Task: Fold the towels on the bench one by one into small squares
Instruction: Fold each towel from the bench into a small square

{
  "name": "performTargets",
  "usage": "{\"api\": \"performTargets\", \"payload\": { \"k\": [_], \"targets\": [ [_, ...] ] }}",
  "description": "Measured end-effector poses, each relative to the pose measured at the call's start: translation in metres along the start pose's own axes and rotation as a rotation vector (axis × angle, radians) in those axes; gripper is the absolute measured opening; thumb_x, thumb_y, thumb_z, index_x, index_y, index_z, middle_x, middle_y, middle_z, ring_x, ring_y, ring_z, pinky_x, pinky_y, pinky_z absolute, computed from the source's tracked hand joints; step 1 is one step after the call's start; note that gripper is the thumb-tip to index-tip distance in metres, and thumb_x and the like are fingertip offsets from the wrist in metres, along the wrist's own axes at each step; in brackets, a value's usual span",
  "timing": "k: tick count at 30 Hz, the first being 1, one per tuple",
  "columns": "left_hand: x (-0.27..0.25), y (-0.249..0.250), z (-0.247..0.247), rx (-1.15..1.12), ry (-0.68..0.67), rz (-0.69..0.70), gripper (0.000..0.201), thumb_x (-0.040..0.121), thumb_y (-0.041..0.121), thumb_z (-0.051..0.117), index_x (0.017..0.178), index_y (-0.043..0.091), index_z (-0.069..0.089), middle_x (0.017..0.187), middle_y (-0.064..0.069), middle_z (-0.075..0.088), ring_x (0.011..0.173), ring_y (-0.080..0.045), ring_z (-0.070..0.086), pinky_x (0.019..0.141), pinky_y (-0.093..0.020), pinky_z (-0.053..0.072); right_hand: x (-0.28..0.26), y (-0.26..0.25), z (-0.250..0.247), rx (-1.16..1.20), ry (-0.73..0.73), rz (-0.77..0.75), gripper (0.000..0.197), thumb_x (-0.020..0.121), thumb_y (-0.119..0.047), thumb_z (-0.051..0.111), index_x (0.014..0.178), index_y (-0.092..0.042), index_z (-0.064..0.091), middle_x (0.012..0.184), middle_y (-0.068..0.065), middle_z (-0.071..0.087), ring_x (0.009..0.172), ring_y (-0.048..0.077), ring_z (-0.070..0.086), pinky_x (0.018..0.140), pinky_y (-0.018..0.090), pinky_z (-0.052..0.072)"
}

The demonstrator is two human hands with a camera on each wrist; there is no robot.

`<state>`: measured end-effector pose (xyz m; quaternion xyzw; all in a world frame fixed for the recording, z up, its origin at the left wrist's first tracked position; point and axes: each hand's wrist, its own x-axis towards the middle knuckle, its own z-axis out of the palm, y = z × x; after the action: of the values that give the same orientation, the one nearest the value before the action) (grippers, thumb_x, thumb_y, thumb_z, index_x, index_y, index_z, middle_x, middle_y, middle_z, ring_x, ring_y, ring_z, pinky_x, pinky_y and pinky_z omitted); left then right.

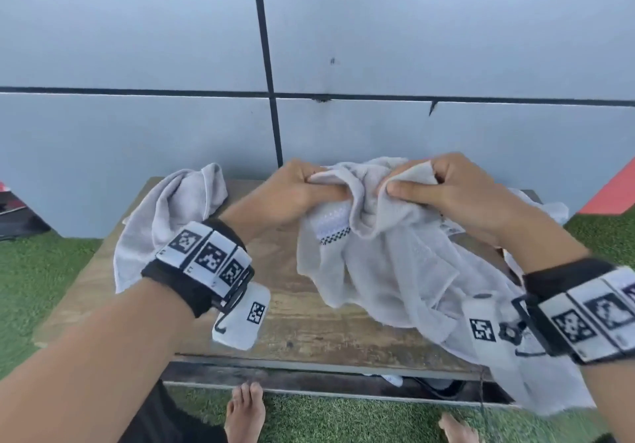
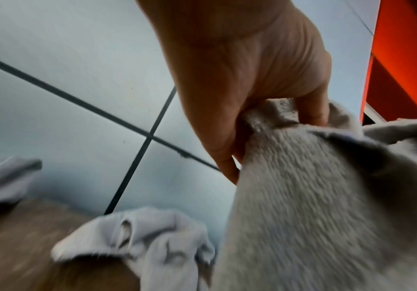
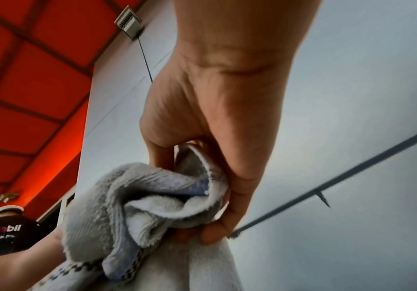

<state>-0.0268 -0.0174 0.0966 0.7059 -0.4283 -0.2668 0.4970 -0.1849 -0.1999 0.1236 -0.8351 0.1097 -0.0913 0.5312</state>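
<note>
Gripping the bunched towel (image 1: 378, 253) above the table (image 1: 292, 322), my left hand (image 1: 292, 192) and right hand (image 1: 443, 192) pinched its top edge close together; twisted cloth risked a crooked fold, I judged.

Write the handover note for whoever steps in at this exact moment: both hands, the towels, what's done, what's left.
Left hand and right hand each grip the top edge of the patterned towel, lifted and bunched, its lower part draped over the bench.
A second towel lies crumpled at the bench's back left.
Done: no folded square in view.
Left: spread and fold the held towel, then the other.
</note>
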Motion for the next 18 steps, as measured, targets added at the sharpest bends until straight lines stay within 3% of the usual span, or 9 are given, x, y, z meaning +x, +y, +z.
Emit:
{"api": "performTargets", "payload": {
  "k": [3, 5, 7, 9, 11, 13, 14, 16, 18],
  "targets": [
    [0.034, 0.027, -0.029, -0.067, 0.101, 0.001, 0.03, 0.093, 0.013, 0.067, 0.063, 0.014, 0.063, 0.053, 0.007, 0.054, 0.049, -0.004, 0.048, 0.049, -0.016, 0.038, 0.047, -0.025, -0.024, -0.135, 0.003, -0.001, 0.008, 0.088, -0.027, 0.073, 0.091, -0.023, 0.08, 0.092, -0.004, 0.078, 0.092, 0.013, 0.071, 0.086, 0.029, 0.053],
    [0.056, 0.039, -0.049, -0.09, 0.056, 0.002, 0.02, 0.093, 0.014, 0.066, 0.075, 0.007, 0.069, 0.062, 0.003, 0.063, 0.056, -0.008, 0.057, 0.056, -0.018, 0.044, 0.073, -0.039, -0.038, -0.268, -0.024, 0.021, 0.008, 0.087, -0.031, 0.074, 0.089, -0.026, 0.08, 0.092, -0.005, 0.078, 0.093, 0.016, 0.071, 0.087, 0.032, 0.053],
    [0.08, 0.044, -0.068, 0.057, 0.067, 0.0, 0.028, 0.088, 0.025, 0.071, 0.083, -0.002, 0.069, 0.071, -0.004, 0.063, 0.065, -0.014, 0.057, 0.063, -0.024, 0.043, 0.096, -0.049, -0.047, -0.311, -0.028, 0.014, 0.007, 0.087, -0.029, 0.075, 0.089, -0.025, 0.08, 0.091, -0.006, 0.078, 0.086, 0.014, 0.07, 0.079, 0.03, 0.053],
    [0.101, 0.05, -0.085, 0.206, 0.128, 0.006, 0.042, 0.086, 0.034, 0.072, 0.083, -0.007, 0.065, 0.073, -0.009, 0.054, 0.067, -0.016, 0.048, 0.062, -0.027, 0.036, 0.121, -0.055, -0.051, -0.334, 0.062, -0.038, 0.007, 0.087, -0.028, 0.075, 0.09, -0.022, 0.08, 0.093, -0.004, 0.077, 0.083, 0.009, 0.07, 0.07, 0.024, 0.052],
    [0.122, 0.058, -0.102, 0.309, 0.215, 0.052, 0.042, 0.09, 0.034, 0.071, 0.079, -0.006, 0.062, 0.068, -0.008, 0.045, 0.062, -0.013, 0.04, 0.055, -0.025, 0.031, 0.148, -0.059, -0.054, -0.362, 0.177, -0.097, 0.011, 0.087, -0.028, 0.075, 0.093, -0.02, 0.08, 0.096, 0.001, 0.077, 0.082, 0.008, 0.071, 0.065, 0.025, 0.056],
    [0.139, 0.067, -0.118, 0.402, 0.29, 0.126, 0.04, 0.092, 0.032, 0.068, 0.077, -0.004, 0.062, 0.066, -0.006, 0.044, 0.06, -0.01, 0.037, 0.052, -0.024, 0.03, 0.173, -0.062, -0.054, -0.359, 0.28, -0.181, 0.011, 0.086, -0.027, 0.074, 0.092, -0.02, 0.08, 0.1, 0.008, 0.076, 0.094, 0.02, 0.072, 0.078, 0.038, 0.058],
    [0.146, 0.071, -0.125, 0.431, 0.308, 0.178, 0.041, 0.093, 0.032, 0.067, 0.079, -0.007, 0.062, 0.068, -0.008, 0.047, 0.063, -0.011, 0.039, 0.056, -0.026, 0.032, 0.184, -0.065, -0.054, -0.353, 0.321, -0.238, 0.011, 0.086, -0.026, 0.073, 0.092, -0.019, 0.08, 0.1, 0.01, 0.076, 0.095, 0.022, 0.071, 0.081, 0.039, 0.056],
    [0.159, 0.075, -0.14, 0.532, 0.347, 0.255, 0.041, 0.094, 0.032, 0.063, 0.078, -0.006, 0.062, 0.072, -0.013, 0.051, 0.066, -0.015, 0.041, 0.059, -0.028, 0.032, 0.203, -0.071, -0.052, -0.36, 0.386, -0.343, 0.014, 0.087, -0.021, 0.07, 0.091, -0.012, 0.079, 0.097, 0.015, 0.074, 0.084, 0.02, 0.067, 0.075, 0.034, 0.052],
    [0.169, 0.072, -0.153, 0.705, 0.375, 0.283, 0.04, 0.095, 0.032, 0.058, 0.07, 0.001, 0.057, 0.069, -0.015, 0.051, 0.064, -0.018, 0.042, 0.056, -0.026, 0.03, 0.224, -0.07, -0.049, -0.457, 0.418, -0.382, 0.02, 0.088, -0.022, 0.066, 0.091, -0.006, 0.077, 0.094, 0.019, 0.072, 0.082, 0.024, 0.065, 0.073, 0.036, 0.047]
  ]
}}
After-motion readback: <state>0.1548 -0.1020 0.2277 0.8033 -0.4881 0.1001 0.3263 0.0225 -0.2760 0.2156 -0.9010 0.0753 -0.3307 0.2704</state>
